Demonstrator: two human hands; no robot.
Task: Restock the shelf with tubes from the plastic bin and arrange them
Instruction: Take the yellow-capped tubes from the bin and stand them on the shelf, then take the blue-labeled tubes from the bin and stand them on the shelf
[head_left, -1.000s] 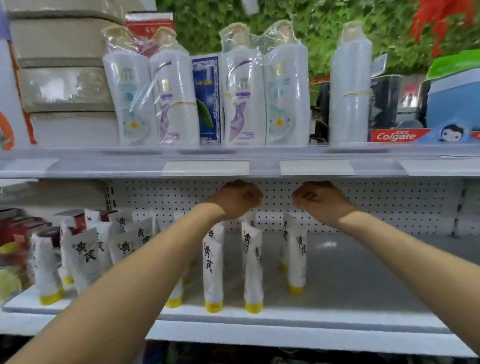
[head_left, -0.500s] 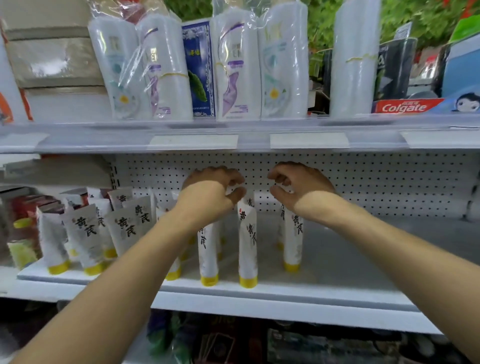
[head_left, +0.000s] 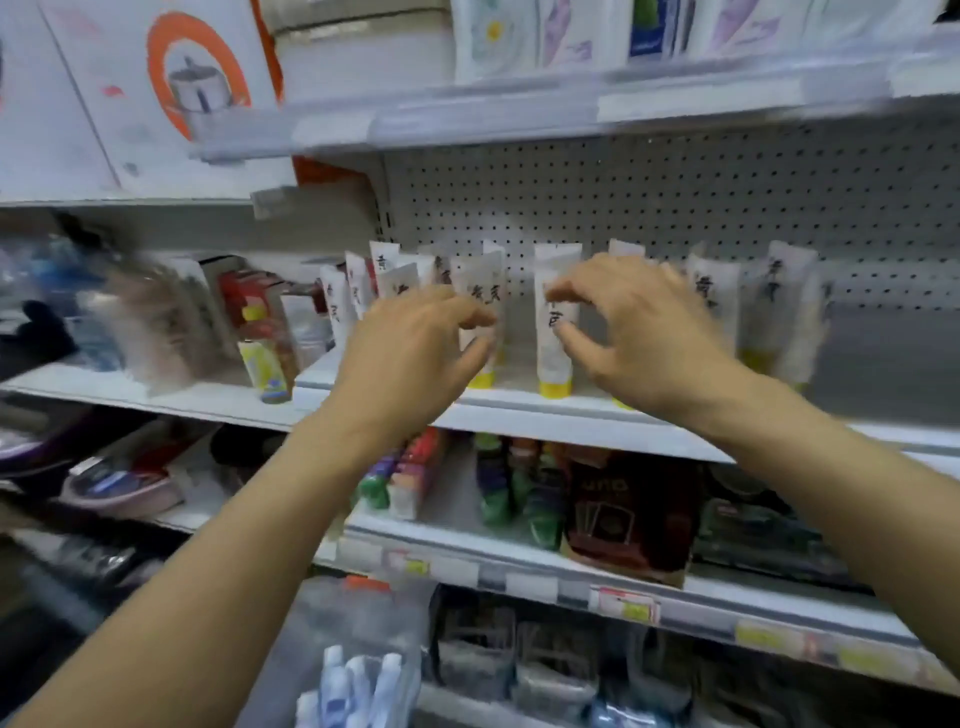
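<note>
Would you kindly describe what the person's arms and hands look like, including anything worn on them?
The left forearm and right forearm are bare as far as the view shows; no sleeve comes into sight. The left hand and right hand wear no gloves, and no watch, bracelet or ring is visible, though motion blur could hide something small.

Pot box (head_left: 156, 93) above, card pack (head_left: 628, 514) below

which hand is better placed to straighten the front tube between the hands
Probably right. The right hand is spread open just in front of that tube; the left hand sits nearer the next tube over.
</note>
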